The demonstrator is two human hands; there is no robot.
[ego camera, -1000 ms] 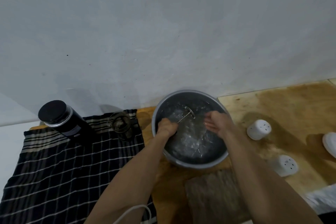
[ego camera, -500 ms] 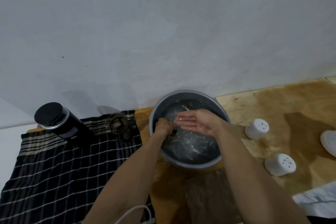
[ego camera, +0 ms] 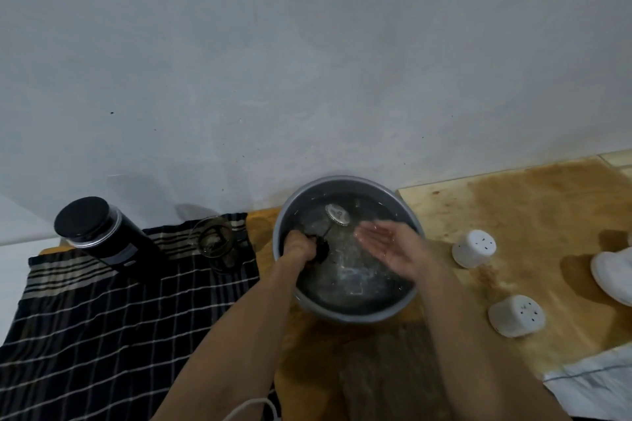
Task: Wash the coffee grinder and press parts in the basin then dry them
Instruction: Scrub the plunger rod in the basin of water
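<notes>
A grey metal basin (ego camera: 347,316) holds water against the wall. My left hand (ego camera: 299,247) is inside it at the left, gripping the black lid end of the press plunger (ego camera: 337,214), whose round metal filter disc is lifted toward the far rim. My right hand (ego camera: 388,244) hovers over the water, wet, palm up, fingers straight, holding nothing. The black coffee grinder (ego camera: 102,237) and the glass press beaker (ego camera: 219,244) stand on a black checked cloth (ego camera: 102,328) left of the basin.
Two white perforated cups (ego camera: 473,248) (ego camera: 516,315) lie on the stained wooden board (ego camera: 533,212) at the right, with a white object (ego camera: 614,272) at the right edge. A white cable (ego camera: 253,408) runs by my left forearm. A pale bag (ego camera: 595,383) sits bottom right.
My right hand came out of the water and turned palm up, then drew back to the right. The filter disc, hidden behind that hand half a second ago, now shows near the far rim.
</notes>
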